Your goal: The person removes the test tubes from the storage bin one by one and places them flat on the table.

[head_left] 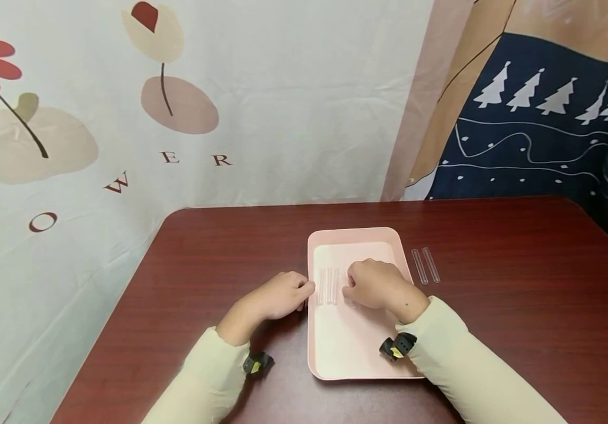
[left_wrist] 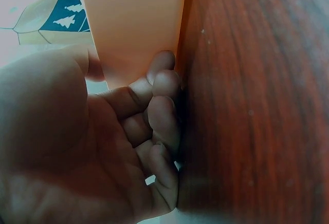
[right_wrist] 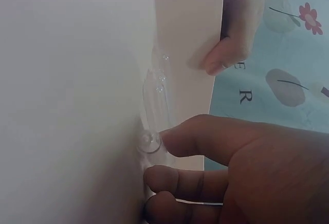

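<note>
We pinched a tube (right_wrist: pixel 150 141) with our right fingers (right_wrist: pixel 177 180); left fingers (left_wrist: pixel 163 118) gripped the tray (head_left: pixel 346 350) at nine o'clock, likely for steadiness.

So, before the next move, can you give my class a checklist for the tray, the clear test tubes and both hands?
1. Tray flat on the table: ok, it looks level.
2. Tray steadied: ok, the left hand holds its left rim.
3. Tubes in the tray lined up: ok, they lie side by side.
4. Right hand free: not ok, it pinches a clear test tube.
5. Pinched tube fully down on the tray floor: cannot tell, the fingers hide much of it.
6. All tubes inside: not ok, two lie on the table, right of the tray.
</note>
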Available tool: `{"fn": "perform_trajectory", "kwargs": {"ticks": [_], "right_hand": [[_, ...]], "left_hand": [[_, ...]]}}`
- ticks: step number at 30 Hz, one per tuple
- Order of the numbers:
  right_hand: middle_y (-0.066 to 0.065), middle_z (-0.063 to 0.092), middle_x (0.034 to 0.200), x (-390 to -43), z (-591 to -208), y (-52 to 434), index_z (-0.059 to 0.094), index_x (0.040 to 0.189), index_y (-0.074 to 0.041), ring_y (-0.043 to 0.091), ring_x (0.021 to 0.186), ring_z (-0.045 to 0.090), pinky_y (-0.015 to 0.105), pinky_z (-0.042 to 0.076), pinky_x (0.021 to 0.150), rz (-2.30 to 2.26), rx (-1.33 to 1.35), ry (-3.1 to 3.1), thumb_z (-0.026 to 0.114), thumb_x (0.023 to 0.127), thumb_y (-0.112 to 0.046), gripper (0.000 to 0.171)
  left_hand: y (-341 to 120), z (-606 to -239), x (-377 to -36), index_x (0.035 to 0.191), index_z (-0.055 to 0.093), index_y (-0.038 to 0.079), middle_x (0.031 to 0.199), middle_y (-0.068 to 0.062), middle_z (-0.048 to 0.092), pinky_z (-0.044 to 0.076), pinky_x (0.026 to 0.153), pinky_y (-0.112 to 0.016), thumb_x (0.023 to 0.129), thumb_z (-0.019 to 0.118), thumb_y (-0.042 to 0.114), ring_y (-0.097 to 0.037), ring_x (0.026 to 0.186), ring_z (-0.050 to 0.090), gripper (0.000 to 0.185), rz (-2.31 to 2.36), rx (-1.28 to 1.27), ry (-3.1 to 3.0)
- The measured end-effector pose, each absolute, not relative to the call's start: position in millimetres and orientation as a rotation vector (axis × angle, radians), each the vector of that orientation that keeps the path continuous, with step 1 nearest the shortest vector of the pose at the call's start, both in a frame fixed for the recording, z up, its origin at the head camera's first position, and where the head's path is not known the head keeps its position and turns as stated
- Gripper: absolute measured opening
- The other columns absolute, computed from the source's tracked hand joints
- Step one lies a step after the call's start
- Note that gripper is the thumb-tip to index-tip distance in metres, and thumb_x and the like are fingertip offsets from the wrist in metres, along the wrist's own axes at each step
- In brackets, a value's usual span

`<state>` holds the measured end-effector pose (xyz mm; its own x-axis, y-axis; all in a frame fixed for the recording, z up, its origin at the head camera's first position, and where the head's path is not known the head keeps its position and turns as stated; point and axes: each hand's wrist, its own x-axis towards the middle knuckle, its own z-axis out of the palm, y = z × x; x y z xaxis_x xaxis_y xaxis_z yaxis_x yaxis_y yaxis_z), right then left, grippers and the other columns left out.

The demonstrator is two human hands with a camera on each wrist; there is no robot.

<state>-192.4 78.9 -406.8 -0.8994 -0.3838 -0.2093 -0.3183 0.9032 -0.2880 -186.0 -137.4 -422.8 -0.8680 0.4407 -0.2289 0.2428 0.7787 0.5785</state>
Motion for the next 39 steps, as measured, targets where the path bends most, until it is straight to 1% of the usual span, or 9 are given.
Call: {"fn": "perform_trajectory", "kwargs": {"ticks": [7,21,30,33,39], "right_hand": [[-0.001,0.055,0.061,-189.8,-400.1,79.1,0.057,0.065,-0.018,0.017,0.061,0.052,0.033,0.037,0.056,-0.375,-0.52,2.8,0.066,0.088,-0.03,0.028],[-0.003,0.054,0.061,-181.3,-384.7,79.7,0.054,0.064,-0.019,0.016,0.06,0.051,0.032,0.036,0.054,-0.376,-0.613,2.82,0.066,0.088,-0.03,0.028],[-0.003,0.048,0.059,-179.5,-374.9,82.0,0.051,0.063,-0.017,0.014,0.058,0.047,0.03,0.033,0.052,-0.409,-0.67,2.889,0.065,0.087,-0.027,0.029],[-0.004,0.047,0.058,-179.7,-373.1,83.4,0.051,0.063,-0.017,0.013,0.057,0.046,0.029,0.033,0.051,-0.453,-0.681,2.913,0.063,0.087,-0.025,0.028],[-0.004,0.051,0.058,-181.7,-369.7,86.3,0.054,0.065,-0.019,0.013,0.058,0.048,0.029,0.035,0.05,-0.527,-0.703,2.938,0.062,0.085,-0.025,0.023]], "left_hand": [[-135.0,-420.6,-187.4,0.064,0.061,0.012,0.056,0.005,0.057,0.043,0.057,-0.026,0.093,0.041,0.023,-0.01,0.053,0.05,0.037,0.791,0.551,2.617],[-135.3,-420.2,-186.4,0.064,0.061,0.01,0.056,0.004,0.056,0.042,0.056,-0.026,0.094,0.04,0.023,-0.011,0.052,0.049,0.038,0.794,0.527,2.607],[-135.7,-421.0,-186.3,0.064,0.06,0.012,0.057,0.004,0.057,0.042,0.057,-0.026,0.094,0.041,0.024,-0.011,0.052,0.049,0.037,0.783,0.496,2.609],[-135.8,-421.4,-186.0,0.064,0.06,0.012,0.057,0.003,0.057,0.042,0.057,-0.026,0.094,0.041,0.024,-0.011,0.052,0.049,0.037,0.784,0.496,2.61],[-135.4,-421.1,-186.5,0.064,0.06,0.013,0.057,0.004,0.057,0.042,0.057,-0.026,0.094,0.041,0.024,-0.011,0.052,0.049,0.037,0.778,0.503,2.612]]}}
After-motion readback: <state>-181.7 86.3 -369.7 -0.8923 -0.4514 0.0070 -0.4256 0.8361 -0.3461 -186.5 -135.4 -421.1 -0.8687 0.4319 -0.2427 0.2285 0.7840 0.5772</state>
